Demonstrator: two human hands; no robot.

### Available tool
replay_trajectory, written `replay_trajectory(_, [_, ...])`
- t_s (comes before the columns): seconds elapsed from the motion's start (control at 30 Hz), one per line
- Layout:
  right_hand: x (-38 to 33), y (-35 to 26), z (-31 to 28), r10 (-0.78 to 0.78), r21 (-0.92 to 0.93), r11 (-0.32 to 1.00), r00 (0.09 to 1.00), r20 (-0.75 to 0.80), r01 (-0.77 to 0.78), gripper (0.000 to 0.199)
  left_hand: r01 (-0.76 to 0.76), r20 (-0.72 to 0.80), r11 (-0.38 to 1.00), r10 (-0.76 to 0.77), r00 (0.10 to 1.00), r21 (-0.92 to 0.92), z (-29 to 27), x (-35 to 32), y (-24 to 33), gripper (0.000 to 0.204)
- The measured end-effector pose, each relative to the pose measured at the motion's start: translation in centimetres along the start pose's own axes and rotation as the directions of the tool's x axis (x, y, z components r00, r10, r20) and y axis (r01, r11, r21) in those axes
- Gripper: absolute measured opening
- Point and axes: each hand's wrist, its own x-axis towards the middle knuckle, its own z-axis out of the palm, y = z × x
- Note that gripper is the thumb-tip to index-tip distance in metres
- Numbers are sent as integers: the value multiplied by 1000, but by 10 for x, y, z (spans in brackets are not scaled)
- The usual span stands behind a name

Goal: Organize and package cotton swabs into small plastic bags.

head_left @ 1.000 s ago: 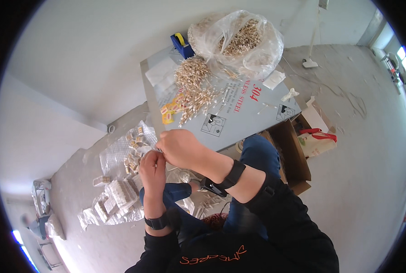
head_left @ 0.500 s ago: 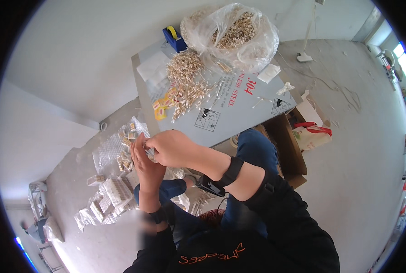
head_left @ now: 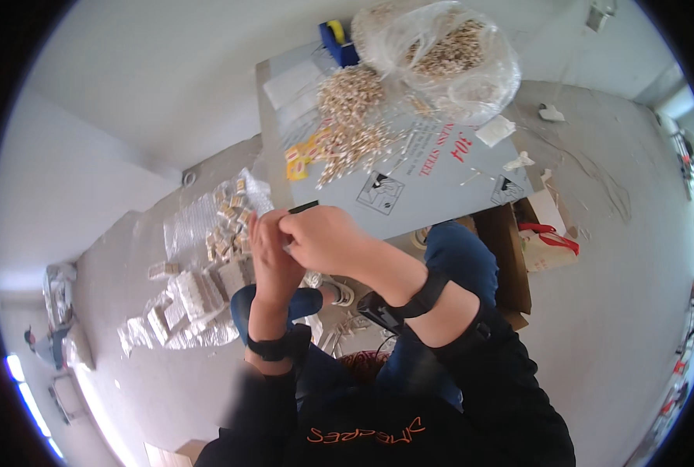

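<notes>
My left hand [head_left: 275,253] and my right hand [head_left: 327,240] meet in front of the table's near left edge. Both have bent, closed fingers pressed together around something small that they mostly hide. A short dark strip [head_left: 304,207] shows just above my right hand; I cannot tell whether it is held. On the table beyond lies a loose heap of cotton swabs [head_left: 351,97], its near part spread out toward me. Yellow packets [head_left: 298,165] lie at the heap's left side.
A clear plastic bag [head_left: 502,78] of swabs and a blue tape dispenser [head_left: 340,48] stand at the table's [head_left: 409,198] back. Small packs [head_left: 226,229] and larger wrapped bundles [head_left: 199,296] lie on bubble wrap [head_left: 191,222] at left. A cardboard box [head_left: 510,265] stands right of my knee.
The view has shifted, so the table sits farther right and higher. My hands stay together; the pale thing seen between them before is now mostly covered, and a dark strip shows above them.
</notes>
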Motion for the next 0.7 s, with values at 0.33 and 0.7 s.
replay_trajectory(0.33, [-2, -1, -5, 125, -88, 988, 992, -24, -126, 12, 88, 34, 993, -86, 996, -75, 13, -17, -19, 46])
replay_trajectory(0.7, [-11, 11, -41, 4, 43, 999, 943, -332, 10, 10, 324, 339, 891, -426, 839, 318, 32, -77, -218, 47])
